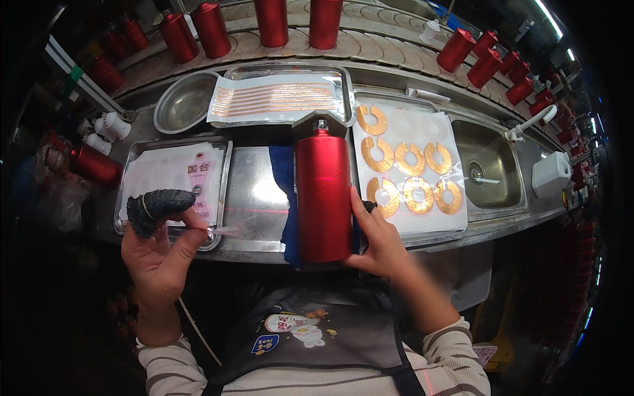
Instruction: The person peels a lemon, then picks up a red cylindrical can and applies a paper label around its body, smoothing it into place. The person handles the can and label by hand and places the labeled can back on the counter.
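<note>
A tall glossy red bottle point(323, 191) with a narrow bare neck stands upright in front of me, in a dark holder with blue cloth point(282, 185) beside it. My right hand point(380, 241) grips the bottle's lower right side, and its far fingers are partly hidden. My left hand point(160, 261) pinches a thin, see-through decal film point(232, 231) between thumb and fingers, apart from the bottle. A black ribbed finger cot point(162, 203) covers one of its fingers. Below and behind that hand lies a tray point(228, 158) of white sheets with a pink printed decal point(200, 175).
Gold C-shaped decals point(411, 158) lie on white paper to the right, beside a steel sink point(485, 165) with a white tap point(531, 120). Copper-striped sheet point(274, 96) and a metal bowl point(185, 102) sit behind. More red bottles point(271, 23) line the conveyor point(376, 33) at the back.
</note>
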Demonstrator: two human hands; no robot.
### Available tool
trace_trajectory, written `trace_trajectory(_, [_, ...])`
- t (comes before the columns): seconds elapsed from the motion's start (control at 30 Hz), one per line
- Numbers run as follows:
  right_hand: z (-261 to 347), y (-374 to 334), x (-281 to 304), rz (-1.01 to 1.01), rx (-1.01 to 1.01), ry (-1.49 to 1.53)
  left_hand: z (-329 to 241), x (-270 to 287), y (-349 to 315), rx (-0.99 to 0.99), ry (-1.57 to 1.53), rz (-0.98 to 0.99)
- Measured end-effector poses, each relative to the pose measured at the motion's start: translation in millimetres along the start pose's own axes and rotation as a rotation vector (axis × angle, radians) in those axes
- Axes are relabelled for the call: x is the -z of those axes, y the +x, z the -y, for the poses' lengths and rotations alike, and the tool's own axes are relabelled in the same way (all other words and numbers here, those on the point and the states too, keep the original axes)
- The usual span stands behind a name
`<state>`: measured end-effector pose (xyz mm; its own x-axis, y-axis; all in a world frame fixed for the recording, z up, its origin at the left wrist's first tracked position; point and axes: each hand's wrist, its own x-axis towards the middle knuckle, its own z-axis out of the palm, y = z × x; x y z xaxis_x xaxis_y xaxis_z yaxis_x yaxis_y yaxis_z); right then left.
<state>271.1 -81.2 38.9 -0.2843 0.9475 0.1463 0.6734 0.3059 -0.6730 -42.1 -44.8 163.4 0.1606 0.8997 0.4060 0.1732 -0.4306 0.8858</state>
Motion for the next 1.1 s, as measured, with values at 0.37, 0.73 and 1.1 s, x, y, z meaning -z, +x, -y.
trace_trajectory(0.37, [10.2,9.0,17.2,0.064,-0.069,0.214,38.9,-96.9,71.5,0.340,-0.381,0.259])
trace_trajectory(0.73, [58.8,27.9,18.7,-0.228,-0.015,-0.053,88.3,-116.2,85.2,0.105,0.015,0.108])
trace_trajectory(1.1, [48.3,23.2,29.4,-0.017,-0.084,0.137,98.5,-86.6,66.2,-0.138,0.272,0.163])
